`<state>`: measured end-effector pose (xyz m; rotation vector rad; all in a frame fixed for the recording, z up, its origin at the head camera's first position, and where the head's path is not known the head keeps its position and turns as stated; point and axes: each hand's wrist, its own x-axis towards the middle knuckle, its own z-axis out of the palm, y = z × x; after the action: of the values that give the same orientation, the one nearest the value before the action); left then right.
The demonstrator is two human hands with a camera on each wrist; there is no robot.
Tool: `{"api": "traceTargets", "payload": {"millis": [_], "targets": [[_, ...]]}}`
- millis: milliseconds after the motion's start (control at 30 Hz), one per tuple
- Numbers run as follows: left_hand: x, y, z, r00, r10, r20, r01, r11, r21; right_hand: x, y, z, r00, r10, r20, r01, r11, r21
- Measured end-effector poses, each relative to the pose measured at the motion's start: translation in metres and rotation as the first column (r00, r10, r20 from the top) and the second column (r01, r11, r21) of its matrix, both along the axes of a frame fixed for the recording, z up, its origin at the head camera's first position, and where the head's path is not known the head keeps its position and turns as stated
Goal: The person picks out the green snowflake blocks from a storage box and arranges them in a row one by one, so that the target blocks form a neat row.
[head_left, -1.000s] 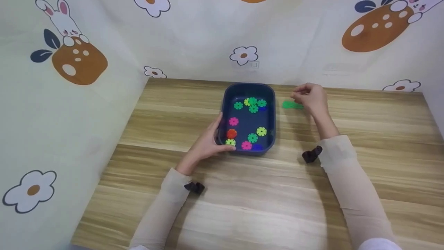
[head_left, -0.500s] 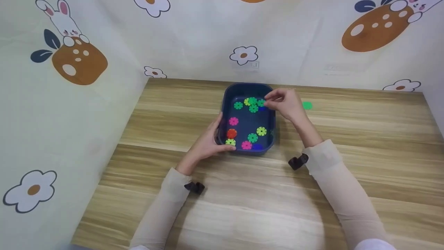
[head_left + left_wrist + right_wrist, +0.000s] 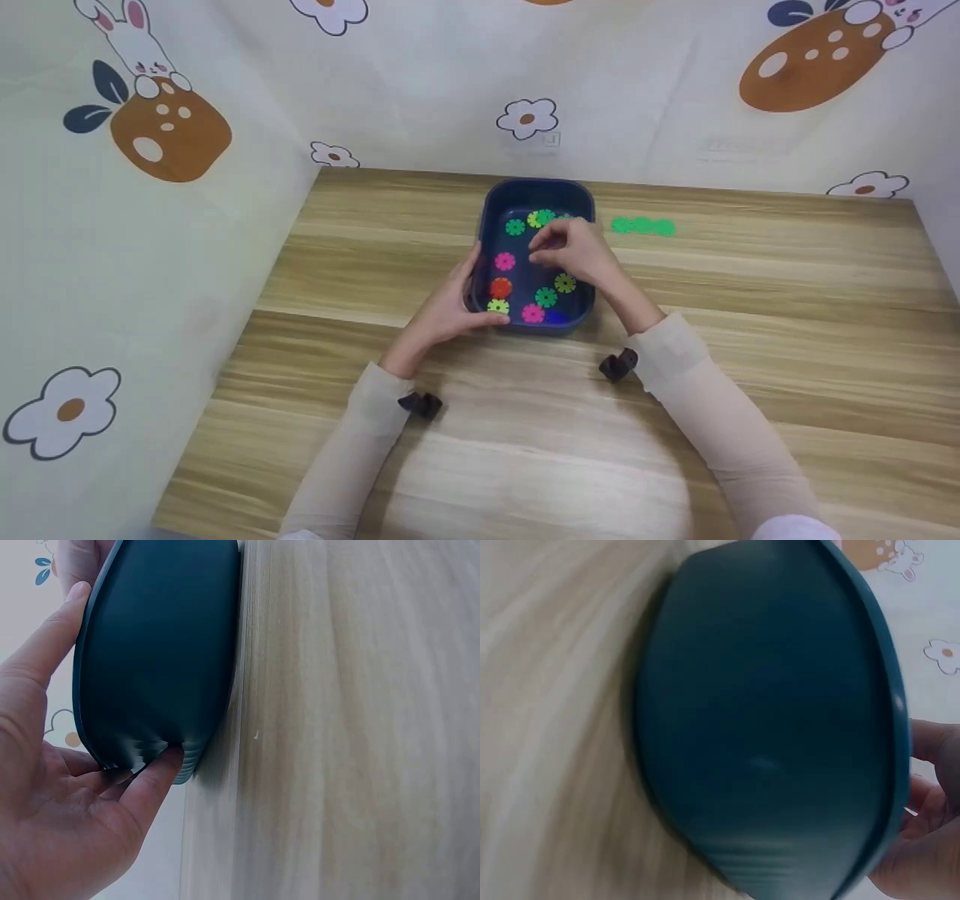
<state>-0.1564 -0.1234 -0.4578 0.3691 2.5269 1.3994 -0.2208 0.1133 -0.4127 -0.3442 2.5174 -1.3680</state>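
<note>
My left hand (image 3: pixel 446 307) grips the near left corner of a dark blue plastic bin (image 3: pixel 589 255), its thumb over the near rim and its fingers along the left side. In the left wrist view, the fingers of my left hand (image 3: pixel 82 817) press against the bin's wall. Inside lie several notched plastic discs, among them a pink disc (image 3: pixel 505 261), an orange disc (image 3: pixel 500 288) and a green disc (image 3: pixel 546 298). Over the bin's middle is my right hand (image 3: pixel 581 247), fingers loosely bent, a gap between thumb and forefinger; no disc shows there. It hides some discs.
A row of green discs (image 3: pixel 643 226) lies on the wooden table (image 3: pixel 787 300) to the right of the bin. A patterned cloth wall (image 3: pixel 420 90) rises behind the table and at its left side.
My right hand has moved left from above the green discs to over the bin's middle, uncovering the whole green row. My left hand has kept its hold on the bin.
</note>
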Motion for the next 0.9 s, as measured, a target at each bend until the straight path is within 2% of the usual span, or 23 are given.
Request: {"api": "traceTargets", "payload": {"millis": [133,267,600,667,767,900], "targets": [[-0.001,0.000,-0.001,1.000,-0.002,-0.013,0.002,1.000,0.000,0.003,-0.007,-0.003,0.995,0.085,0.055,-0.089,0.993,0.072],[-0.001,0.000,-0.002,1.000,-0.002,-0.012,0.002,1.000,-0.003,0.005,-0.012,-0.008,0.981,0.164,0.102,-0.178,0.972,0.154],[0.000,-0.001,-0.001,1.000,0.010,0.003,-0.009,1.000,-0.025,0.008,-0.018,-0.016,0.954,0.234,0.190,-0.282,0.914,0.292],[0.000,-0.001,-0.001,1.000,0.009,0.002,-0.009,1.000,-0.020,0.009,-0.019,-0.017,0.952,0.246,0.184,-0.295,0.897,0.329],[-0.001,-0.001,-0.002,1.000,0.004,0.004,-0.004,1.000,-0.010,0.010,-0.021,-0.019,0.949,0.274,0.153,-0.314,0.854,0.414],[-0.001,-0.001,-0.002,1.000,0.006,0.001,-0.006,1.000,-0.005,0.011,-0.023,-0.021,0.952,0.285,0.113,-0.302,0.811,0.501]]}}
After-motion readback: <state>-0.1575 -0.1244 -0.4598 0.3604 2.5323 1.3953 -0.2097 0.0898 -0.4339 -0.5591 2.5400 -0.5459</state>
